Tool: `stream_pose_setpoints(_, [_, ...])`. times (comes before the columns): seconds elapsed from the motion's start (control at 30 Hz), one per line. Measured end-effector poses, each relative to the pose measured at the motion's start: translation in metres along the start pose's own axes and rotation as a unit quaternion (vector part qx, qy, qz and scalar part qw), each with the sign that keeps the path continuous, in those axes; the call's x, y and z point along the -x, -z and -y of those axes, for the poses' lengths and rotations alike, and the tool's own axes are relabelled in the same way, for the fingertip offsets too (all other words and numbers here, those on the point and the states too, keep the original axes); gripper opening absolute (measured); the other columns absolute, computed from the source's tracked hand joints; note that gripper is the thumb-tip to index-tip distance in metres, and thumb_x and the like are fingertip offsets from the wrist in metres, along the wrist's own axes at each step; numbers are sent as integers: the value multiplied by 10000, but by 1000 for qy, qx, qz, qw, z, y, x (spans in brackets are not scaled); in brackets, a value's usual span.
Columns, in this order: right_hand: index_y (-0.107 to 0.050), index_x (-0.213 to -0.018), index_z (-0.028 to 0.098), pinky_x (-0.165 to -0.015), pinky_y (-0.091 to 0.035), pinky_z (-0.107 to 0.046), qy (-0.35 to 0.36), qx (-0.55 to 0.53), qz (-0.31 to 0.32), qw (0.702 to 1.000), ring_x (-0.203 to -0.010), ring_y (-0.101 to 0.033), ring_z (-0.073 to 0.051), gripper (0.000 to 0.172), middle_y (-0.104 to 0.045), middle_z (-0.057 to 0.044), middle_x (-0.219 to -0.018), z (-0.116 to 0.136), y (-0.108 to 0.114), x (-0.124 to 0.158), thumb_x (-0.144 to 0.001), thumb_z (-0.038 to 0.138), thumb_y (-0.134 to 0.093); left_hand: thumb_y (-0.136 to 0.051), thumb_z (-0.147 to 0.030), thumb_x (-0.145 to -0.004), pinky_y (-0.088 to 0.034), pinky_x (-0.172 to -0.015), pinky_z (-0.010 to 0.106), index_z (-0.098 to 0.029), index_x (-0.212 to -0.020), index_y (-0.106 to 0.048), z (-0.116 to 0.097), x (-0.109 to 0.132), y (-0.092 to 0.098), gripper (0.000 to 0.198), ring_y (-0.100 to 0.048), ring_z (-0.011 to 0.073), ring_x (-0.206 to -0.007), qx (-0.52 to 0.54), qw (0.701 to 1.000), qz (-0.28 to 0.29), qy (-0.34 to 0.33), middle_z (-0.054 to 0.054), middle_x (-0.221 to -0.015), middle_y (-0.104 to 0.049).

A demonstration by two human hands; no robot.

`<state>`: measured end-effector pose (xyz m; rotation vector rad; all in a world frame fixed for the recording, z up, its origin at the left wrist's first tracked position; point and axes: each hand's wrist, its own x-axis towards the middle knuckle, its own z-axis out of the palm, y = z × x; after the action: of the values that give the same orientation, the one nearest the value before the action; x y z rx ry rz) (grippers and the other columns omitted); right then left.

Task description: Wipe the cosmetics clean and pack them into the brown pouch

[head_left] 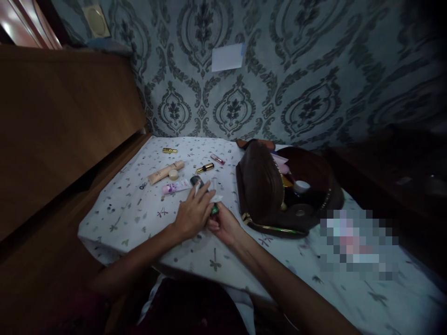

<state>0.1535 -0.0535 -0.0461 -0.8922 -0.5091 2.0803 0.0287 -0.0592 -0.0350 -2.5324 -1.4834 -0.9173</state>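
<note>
Head view: your right grip (225,223) pinches a green item (214,210); closure of your left grip (192,214), at nine o'clock, indeterminable; brown bag (257,190), three o'clock.

Cool, dim light covered the tabletop (115,200), with darkness beyond its right edge.
Shadow lay under the front edge; glare (9,28) shone beyond the back left corner; small details looked soft, outer areas stretched, and coarse pixel blocks (359,244) masked a patch near the right edge.
</note>
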Motion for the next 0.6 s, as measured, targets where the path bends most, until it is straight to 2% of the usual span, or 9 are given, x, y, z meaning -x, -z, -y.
stream_pose_setpoints(0.07, [-406, -592, 201, -324, -139, -150, -4, 0, 1, 1000, -302, -212, -31, 434, -395, 78, -421, 1, 0, 1, -941, 443, -493, -405, -271, -1000, -510, -1035, 433, -229, -1323, -565, -3, 2, 1, 363, -335, 279, -1457, -1, 1000, -1, -17, 83, -1516, -472])
stream_pose_setpoints(0.17, [-453, -597, 188, -307, -111, -158, -38, 9, 37, 999, -303, -194, -27, 481, -446, 53, -457, 3, -2, 5, -960, 503, -455, -424, -297, -995, -405, -1131, 478, -208, -1270, -605, 14, -9, 8, 341, -323, 285, -1462, 24, 999, -30, 15, 107, -1505, -474])
stream_pose_setpoints(0.23, [-483, -632, 180, -302, -111, -156, -58, 12, 76, 995, -307, -187, -25, 501, -461, 51, -481, 4, -3, 8, -977, 535, -406, -415, -316, -998, -377, -1141, 486, -191, -1263, -604, 33, -21, 14, 349, -412, 282, -1406, 73, 994, -52, 68, 124, -1451, -526])
stream_pose_setpoints(0.33, [-519, -724, 181, -311, -107, -149, -62, 14, 119, 991, -308, -171, -25, 472, -436, 75, -481, 6, -5, 11, -986, 548, -380, -421, -360, -992, -445, -1066, 441, -164, -1226, -606, 58, -37, 18, 357, -587, 261, -1214, 177, 975, -61, 122, 124, -1263, -658])
stream_pose_setpoints(0.43, [-519, -763, 187, -327, -97, -154, -66, 42, 137, 987, -321, -192, -26, 464, -437, 82, -491, 5, -6, 12, -939, 609, -442, -446, -400, -974, -444, -1047, 420, -146, -1123, -640, 72, -45, 19, 353, -605, 266, -1164, 226, 961, -75, 137, 122, -1177, -694])
stream_pose_setpoints(0.5, [-504, -773, 197, -338, -102, -161, -39, 88, 121, 988, -339, -250, -31, 475, -488, 68, -530, 2, -7, 14, -877, 661, -512, -450, -403, -968, -429, -1054, 401, -149, -1106, -639, 77, -47, 20, 345, -594, 260, -1171, 227, 959, -94, 139, 116, -1183, -689])
stream_pose_setpoints(0.6, [-538, -925, 229, -361, -158, -165, 94, 192, 56, 975, -395, -359, -59, 412, -545, 74, -586, -4, -7, 16, -789, 592, -675, -441, -398, -973, -461, -985, 354, -157, -1048, -638, 81, -48, 25, 320, -626, 233, -1043, 210, 963, -97, 142, 88, -1083, -704])
